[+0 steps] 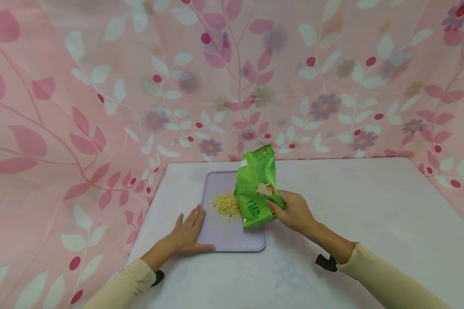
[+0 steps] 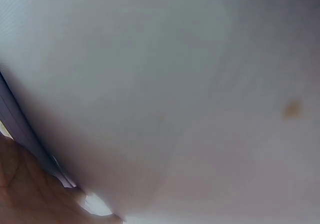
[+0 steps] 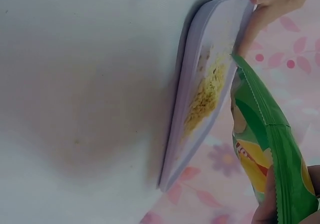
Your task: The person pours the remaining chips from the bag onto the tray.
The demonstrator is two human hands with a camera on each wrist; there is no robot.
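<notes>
Left of centre on the table [image 1: 352, 206], a lilac tray [image 1: 251, 241], and in the tray a loose heap of yellow flakes [image 1: 225, 204], with a few strays around it. Over the tray's right part, a green bag [image 1: 256, 189], tilted, hiding the right end of the heap and overhanging the right rim. Cannot tell the amount inside, nor any contact between bag and heap. Behind the table, a floral cloth [image 1: 325, 86].

At the bag's lower right edge, the right hand [image 1: 295, 210], closed on the film, with thumb on the near face and fingers partly hidden. At the tray's left rim, the left hand [image 1: 187, 234], flat and spread, with straight fingers along the edge and thumb across the near corner, grasping nothing.

Possible trouble: flakes over the right rim, from a twist of the wrist with the bag so far to that side. Possible too: a sudden dump, from flakes caught in a crease and shaken loose at once. Perhaps also a dropped bag, from slick film and a grip at only 1 edge. With uneven pressure at just 1 side, maybe a sliding or tipping tray, and strays near the rim bouncing off.
</notes>
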